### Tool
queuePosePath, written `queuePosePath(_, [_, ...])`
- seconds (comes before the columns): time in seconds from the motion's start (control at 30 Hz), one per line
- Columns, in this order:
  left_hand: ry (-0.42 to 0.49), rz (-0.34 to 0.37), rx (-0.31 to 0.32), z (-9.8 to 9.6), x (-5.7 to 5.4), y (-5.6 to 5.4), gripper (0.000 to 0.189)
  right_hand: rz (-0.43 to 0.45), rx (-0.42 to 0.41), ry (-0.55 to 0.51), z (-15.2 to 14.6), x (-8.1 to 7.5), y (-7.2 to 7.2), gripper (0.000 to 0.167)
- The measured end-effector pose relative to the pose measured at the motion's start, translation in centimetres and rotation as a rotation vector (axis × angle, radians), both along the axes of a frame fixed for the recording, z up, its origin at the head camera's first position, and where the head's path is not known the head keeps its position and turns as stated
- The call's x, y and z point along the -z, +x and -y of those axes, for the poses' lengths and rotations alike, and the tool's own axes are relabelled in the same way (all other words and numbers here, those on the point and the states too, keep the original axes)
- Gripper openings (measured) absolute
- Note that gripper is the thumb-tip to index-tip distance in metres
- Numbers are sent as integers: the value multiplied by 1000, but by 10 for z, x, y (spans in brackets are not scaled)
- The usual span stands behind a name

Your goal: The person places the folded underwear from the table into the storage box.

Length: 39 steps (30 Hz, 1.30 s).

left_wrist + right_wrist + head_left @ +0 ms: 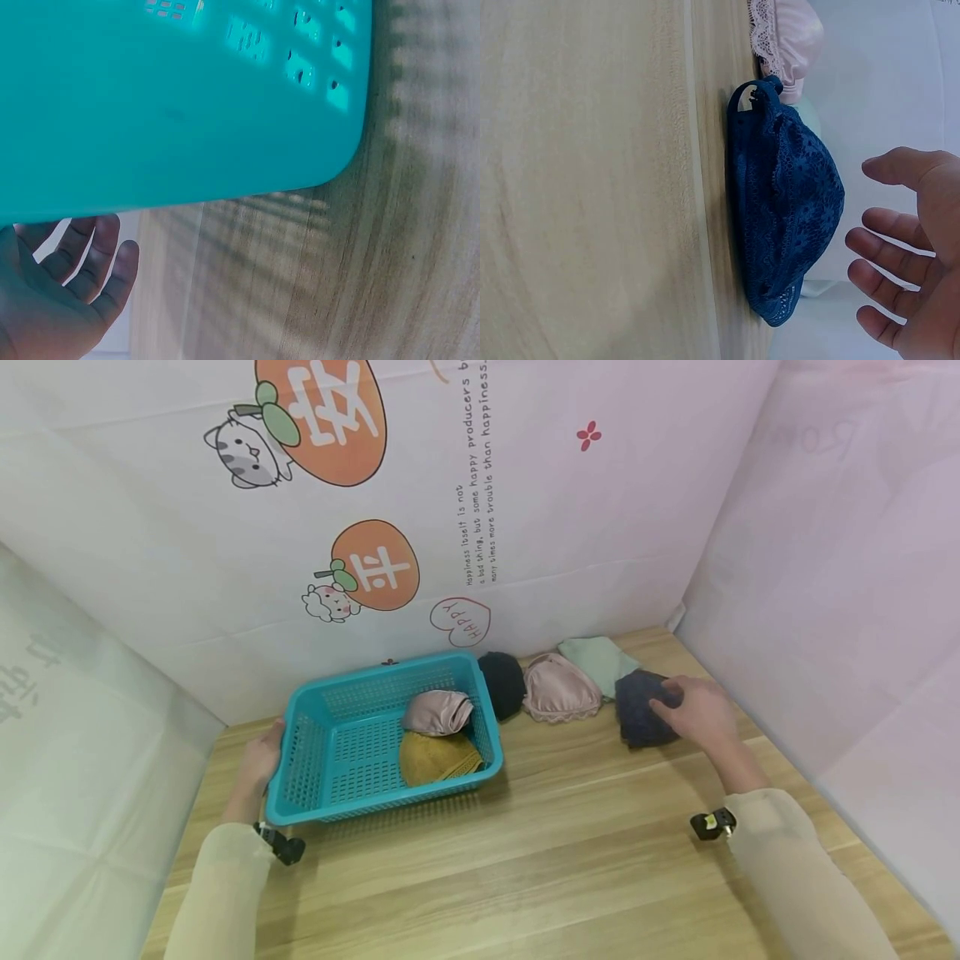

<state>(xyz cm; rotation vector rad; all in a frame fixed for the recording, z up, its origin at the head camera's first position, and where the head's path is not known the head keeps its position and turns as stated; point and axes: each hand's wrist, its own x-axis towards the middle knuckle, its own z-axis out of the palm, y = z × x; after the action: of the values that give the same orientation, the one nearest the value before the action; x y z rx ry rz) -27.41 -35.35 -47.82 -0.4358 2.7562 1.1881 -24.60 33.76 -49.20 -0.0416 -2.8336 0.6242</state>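
Observation:
A teal plastic basket holds a folded pink satin bra and a mustard bra. My left hand is at the basket's left side; in the left wrist view its loosely bent fingers show beside the wall, the thumb hidden. On the table a folded navy lace bra lies at the right end of a row. My right hand hovers close over it, fingers spread and slightly bent. In the right wrist view there is a gap between the fingertips and the lace cup.
Left of the navy bra, a mint-green bra, a pink satin bra and a black bra line the back of the wooden table, beside the basket. Printed white sheets rise at the back and both sides.

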Motion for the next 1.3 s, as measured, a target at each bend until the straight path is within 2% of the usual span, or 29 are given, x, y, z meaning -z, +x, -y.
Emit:
queuePosePath(0.33, [-13, 11, -6, 0, 0, 0, 93, 52, 15, 31, -2, 5, -2, 62])
queuePosePath(0.83, [-19, -8, 11, 1, 1, -2, 94, 144, 45, 95, -8, 21, -12, 102])
queuePosePath(1.3, [-7, -10, 7, 2, 3, -4, 94, 225, 46, 100, -6, 29, -21, 111])
